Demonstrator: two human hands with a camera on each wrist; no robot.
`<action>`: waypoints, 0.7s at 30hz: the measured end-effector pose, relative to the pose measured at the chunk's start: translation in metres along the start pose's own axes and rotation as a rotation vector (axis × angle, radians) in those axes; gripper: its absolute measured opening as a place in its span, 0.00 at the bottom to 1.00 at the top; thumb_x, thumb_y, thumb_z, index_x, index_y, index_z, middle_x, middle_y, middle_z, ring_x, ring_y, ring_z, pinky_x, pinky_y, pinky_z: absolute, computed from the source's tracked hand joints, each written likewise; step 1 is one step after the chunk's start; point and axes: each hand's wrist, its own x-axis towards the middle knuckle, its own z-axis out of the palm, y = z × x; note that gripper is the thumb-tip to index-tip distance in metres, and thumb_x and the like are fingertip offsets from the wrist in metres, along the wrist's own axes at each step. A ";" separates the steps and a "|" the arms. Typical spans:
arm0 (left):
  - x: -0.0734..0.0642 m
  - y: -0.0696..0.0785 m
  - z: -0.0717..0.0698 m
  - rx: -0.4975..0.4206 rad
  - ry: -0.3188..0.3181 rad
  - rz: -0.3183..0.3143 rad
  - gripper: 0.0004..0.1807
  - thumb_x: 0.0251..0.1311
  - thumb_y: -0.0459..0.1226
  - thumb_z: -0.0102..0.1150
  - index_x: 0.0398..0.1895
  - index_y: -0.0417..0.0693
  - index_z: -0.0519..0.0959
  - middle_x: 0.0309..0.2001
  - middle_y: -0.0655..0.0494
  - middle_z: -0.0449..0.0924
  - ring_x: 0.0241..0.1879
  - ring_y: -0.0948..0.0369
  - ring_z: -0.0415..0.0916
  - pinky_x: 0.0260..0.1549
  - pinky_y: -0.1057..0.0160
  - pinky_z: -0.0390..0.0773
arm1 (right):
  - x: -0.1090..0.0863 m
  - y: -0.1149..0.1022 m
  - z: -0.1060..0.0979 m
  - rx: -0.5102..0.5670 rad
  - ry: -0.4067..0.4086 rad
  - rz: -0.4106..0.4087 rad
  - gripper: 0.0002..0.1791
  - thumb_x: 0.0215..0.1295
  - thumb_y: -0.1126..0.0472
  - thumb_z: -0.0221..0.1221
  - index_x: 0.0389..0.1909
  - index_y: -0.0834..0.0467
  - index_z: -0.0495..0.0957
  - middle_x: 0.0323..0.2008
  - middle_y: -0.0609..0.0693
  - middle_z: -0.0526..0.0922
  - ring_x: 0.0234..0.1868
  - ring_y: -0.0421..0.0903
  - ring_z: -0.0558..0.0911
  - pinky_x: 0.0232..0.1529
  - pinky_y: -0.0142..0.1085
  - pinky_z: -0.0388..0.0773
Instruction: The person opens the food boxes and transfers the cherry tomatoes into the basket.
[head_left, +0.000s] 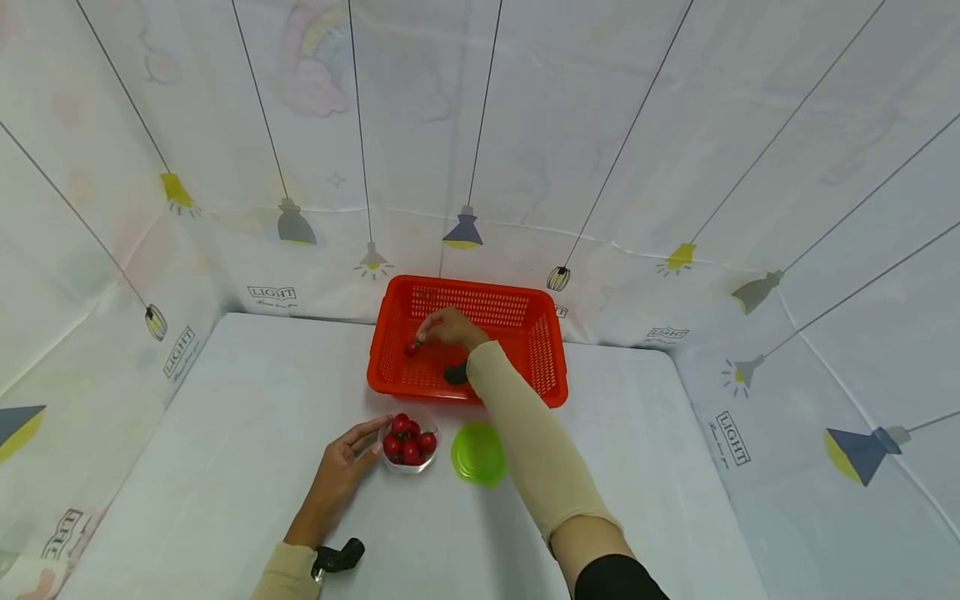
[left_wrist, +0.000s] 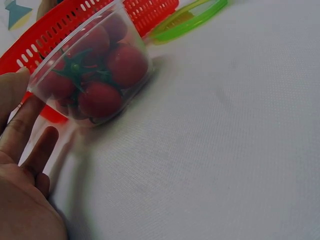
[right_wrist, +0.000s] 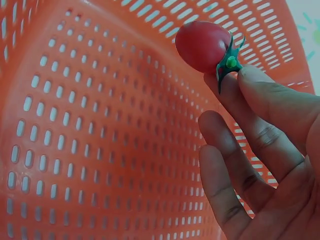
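Note:
My right hand is inside the red basket, near its left part. Its thumb and forefinger pinch a cherry tomato by the green stem end, while the other fingers stay loosely bent. The tomato hangs above the perforated bottom of the basket. In front of the basket stands a clear plastic container with several cherry tomatoes in it. My left hand rests against the container's left side, thumb and fingers fairly straight at its wall and rim. Some tomatoes are hidden under others.
A green lid lies on the white table, right of the container and beneath my right forearm. A patterned cloth wall rises close behind the basket, and similar cloth stands at both sides.

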 end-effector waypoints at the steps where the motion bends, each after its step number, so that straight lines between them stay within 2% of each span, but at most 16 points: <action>1: 0.000 0.000 0.000 0.001 -0.001 0.001 0.27 0.76 0.43 0.63 0.75 0.58 0.73 0.76 0.62 0.74 0.82 0.63 0.59 0.69 0.81 0.61 | 0.002 0.001 0.001 0.003 -0.002 0.005 0.05 0.71 0.65 0.68 0.43 0.60 0.91 0.49 0.54 0.90 0.47 0.46 0.81 0.48 0.37 0.75; 10: 0.002 -0.003 -0.002 -0.008 0.004 -0.002 0.27 0.75 0.43 0.63 0.75 0.57 0.74 0.75 0.62 0.75 0.82 0.63 0.59 0.69 0.81 0.61 | 0.012 0.009 0.011 -0.011 -0.014 0.073 0.04 0.71 0.63 0.68 0.40 0.57 0.91 0.46 0.50 0.90 0.43 0.46 0.77 0.45 0.37 0.75; 21: 0.004 -0.006 -0.002 -0.019 0.008 -0.010 0.27 0.74 0.44 0.65 0.74 0.60 0.75 0.75 0.62 0.75 0.81 0.65 0.60 0.68 0.81 0.61 | 0.018 0.012 0.018 -0.050 0.034 0.132 0.06 0.72 0.62 0.67 0.35 0.55 0.91 0.46 0.49 0.89 0.41 0.47 0.78 0.40 0.36 0.77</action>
